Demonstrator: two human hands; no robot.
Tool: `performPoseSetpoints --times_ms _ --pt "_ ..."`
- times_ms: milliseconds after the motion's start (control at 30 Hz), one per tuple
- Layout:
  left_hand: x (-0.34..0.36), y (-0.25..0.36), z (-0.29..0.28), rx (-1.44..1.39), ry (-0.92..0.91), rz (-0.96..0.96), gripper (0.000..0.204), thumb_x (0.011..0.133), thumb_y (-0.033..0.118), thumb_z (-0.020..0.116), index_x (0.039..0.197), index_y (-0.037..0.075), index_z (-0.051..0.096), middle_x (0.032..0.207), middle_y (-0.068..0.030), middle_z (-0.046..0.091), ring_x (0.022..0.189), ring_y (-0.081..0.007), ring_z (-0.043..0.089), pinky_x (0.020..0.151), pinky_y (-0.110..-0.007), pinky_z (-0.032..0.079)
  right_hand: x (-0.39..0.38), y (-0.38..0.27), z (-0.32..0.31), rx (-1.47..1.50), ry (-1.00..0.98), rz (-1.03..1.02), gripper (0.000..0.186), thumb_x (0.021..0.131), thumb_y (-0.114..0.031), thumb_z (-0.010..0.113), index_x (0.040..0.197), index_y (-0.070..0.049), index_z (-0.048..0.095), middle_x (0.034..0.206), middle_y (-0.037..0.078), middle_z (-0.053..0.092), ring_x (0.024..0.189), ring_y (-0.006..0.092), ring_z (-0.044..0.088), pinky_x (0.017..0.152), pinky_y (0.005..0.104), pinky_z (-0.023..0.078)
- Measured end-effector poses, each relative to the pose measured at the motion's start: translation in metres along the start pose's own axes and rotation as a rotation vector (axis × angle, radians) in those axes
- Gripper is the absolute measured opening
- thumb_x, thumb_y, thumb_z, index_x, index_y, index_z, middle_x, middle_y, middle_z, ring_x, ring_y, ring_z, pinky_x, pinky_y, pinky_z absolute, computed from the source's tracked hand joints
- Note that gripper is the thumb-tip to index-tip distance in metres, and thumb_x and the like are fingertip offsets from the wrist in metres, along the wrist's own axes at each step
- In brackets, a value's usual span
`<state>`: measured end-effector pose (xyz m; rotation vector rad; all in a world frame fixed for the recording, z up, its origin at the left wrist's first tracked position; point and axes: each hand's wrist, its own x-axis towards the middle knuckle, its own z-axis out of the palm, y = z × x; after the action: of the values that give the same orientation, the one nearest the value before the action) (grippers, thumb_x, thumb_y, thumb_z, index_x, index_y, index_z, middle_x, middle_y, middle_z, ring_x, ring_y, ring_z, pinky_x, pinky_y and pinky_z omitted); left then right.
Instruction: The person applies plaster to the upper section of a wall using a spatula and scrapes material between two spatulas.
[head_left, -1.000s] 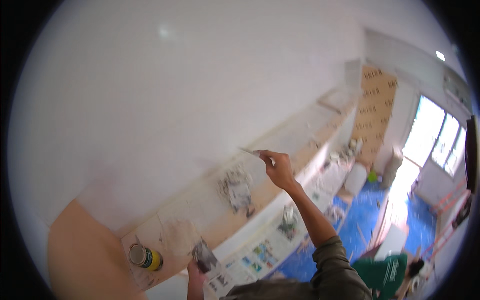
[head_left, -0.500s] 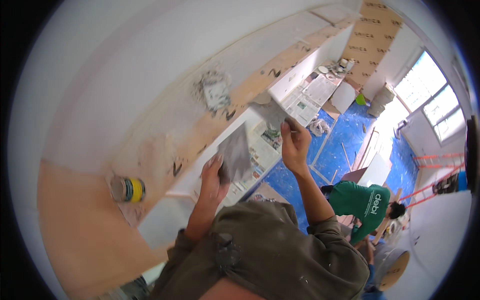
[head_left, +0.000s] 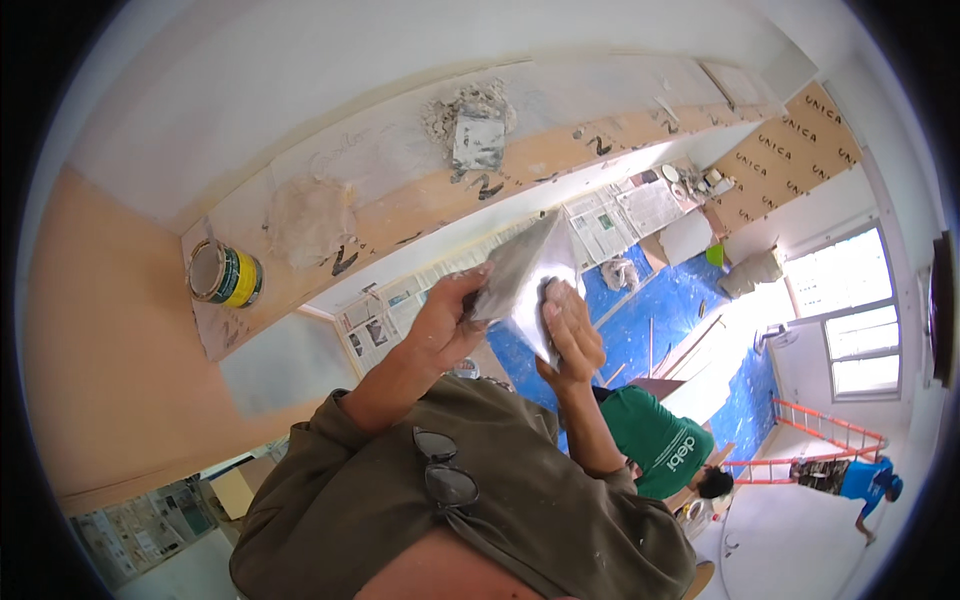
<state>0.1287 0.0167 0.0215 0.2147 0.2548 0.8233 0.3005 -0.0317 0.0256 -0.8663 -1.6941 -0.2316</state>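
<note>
My left hand [head_left: 450, 325] holds a grey metal scraper blade [head_left: 505, 270] upright at the middle of the view. My right hand [head_left: 568, 340] is closed on a second, shiny metal scraper blade [head_left: 530, 325] with fingers pressed on it; the two blades meet. Above them, on a long plywood ledge [head_left: 540, 140], lies a putty-smeared block or board [head_left: 478, 142] amid grey lumps. At the ledge's left end stands an open can with a yellow label [head_left: 235, 275].
Newspaper [head_left: 600, 225] covers a lower shelf. Blue sheeting [head_left: 640, 300] lies on the floor with long strips. A co-worker in green [head_left: 650, 440] bends below right; another person in blue [head_left: 860, 480] is beside an orange ladder [head_left: 810, 420]. A window [head_left: 840, 280] is at right.
The view has tipped down. My right hand has come from near the wall to meet my left, and the two blades, apart half a second ago, now touch.
</note>
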Motion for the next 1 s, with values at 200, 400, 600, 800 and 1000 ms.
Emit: performPoseSetpoints --times_ms 200,400,600,800,1000 --pt "-0.009 0.060 0.040 0.546 0.259 0.244 0.021 0.094 0.016 0.057 0.106 -0.001 0.061 0.089 -0.0030 0.066 0.075 -0.0094 0.062 0.061 -0.024 0.049 0.006 0.027 -0.045 0.135 0.227 0.586 0.010 0.088 0.001 0.055 0.097 0.006 0.056 0.093 0.016 0.066 0.088 0.0209 0.065 0.078 0.0319 0.052" --pt "-0.018 0.073 0.029 1.194 0.227 -0.099 0.029 0.093 0.022 0.059 0.108 -0.002 0.062 0.073 0.0025 0.061 0.056 -0.0025 0.051 0.048 -0.019 0.040 0.144 0.059 -0.057 0.112 -0.758 0.527 0.032 0.081 -0.016 0.072 0.103 0.003 0.060 0.066 0.009 0.057 0.060 0.0120 0.051 0.055 0.0282 0.042" --pt "0.004 0.089 0.016 1.298 0.141 -0.504 0.038 0.090 0.022 0.062 0.114 -0.008 0.059 0.076 0.0016 0.057 0.062 -0.0014 0.047 0.050 -0.021 0.036 0.119 0.068 -0.005 0.339 -1.150 0.528 0.031 0.081 -0.017 0.073 0.098 0.005 0.061 0.066 0.003 0.052 0.060 0.0086 0.042 0.055 0.0267 0.037" --pt "0.005 0.070 -0.028 0.961 0.170 -0.573 0.024 0.090 0.021 0.062 0.099 -0.001 0.063 0.076 0.0010 0.055 0.059 -0.0050 0.044 0.049 -0.024 0.034 0.085 0.060 0.034 0.589 -1.213 0.643 0.031 0.080 -0.022 0.075 0.083 0.003 0.058 0.062 0.003 0.047 0.060 0.0090 0.040 0.054 0.0284 0.034" --pt "0.006 0.054 -0.073 0.688 0.150 -0.647 0.044 0.092 0.026 0.060 0.128 0.003 0.049 0.118 -0.0075 0.060 0.100 -0.0132 0.063 0.085 -0.027 0.054 0.074 0.047 0.054 0.703 -1.245 0.636 0.029 0.081 -0.022 0.074 0.082 0.003 0.059 0.062 0.003 0.047 0.061 0.0082 0.039 0.054 0.0278 0.034"
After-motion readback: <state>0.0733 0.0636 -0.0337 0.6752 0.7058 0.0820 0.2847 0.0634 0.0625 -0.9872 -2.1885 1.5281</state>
